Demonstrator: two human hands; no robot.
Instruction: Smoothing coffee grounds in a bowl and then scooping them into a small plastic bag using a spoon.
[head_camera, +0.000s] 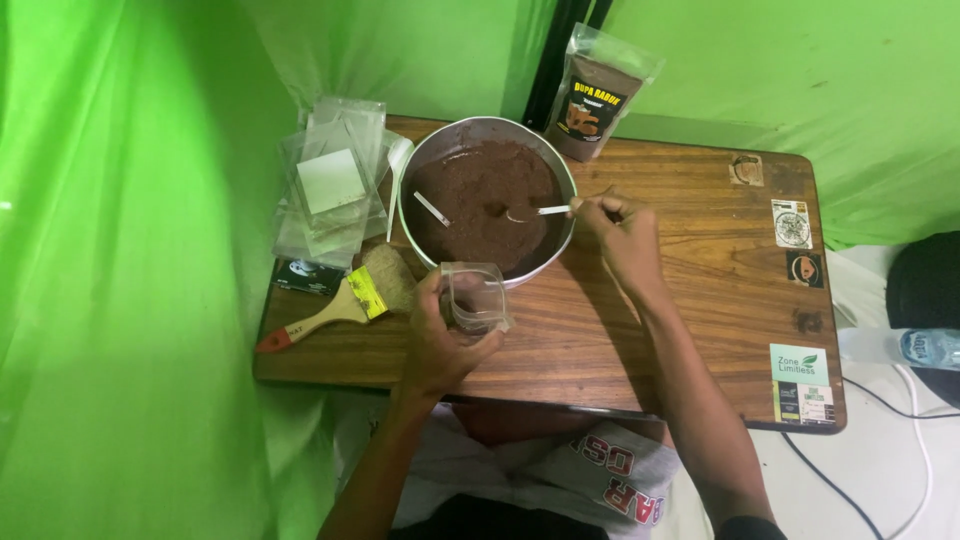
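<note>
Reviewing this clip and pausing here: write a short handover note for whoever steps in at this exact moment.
Left hand holds an open clear pouch upright beside the round metal bowl.
Right hand grips a spoon, tip in the brown powder filling the bowl.
One filled pouch leans behind the bowl; empty pouches are stacked left, a brush below them.
Held pouch looks empty; filling it remains.

A paintbrush (335, 308) and stacked clear pouches (330, 185) lie left; a filled brown packet (592, 100) leans behind.
</note>
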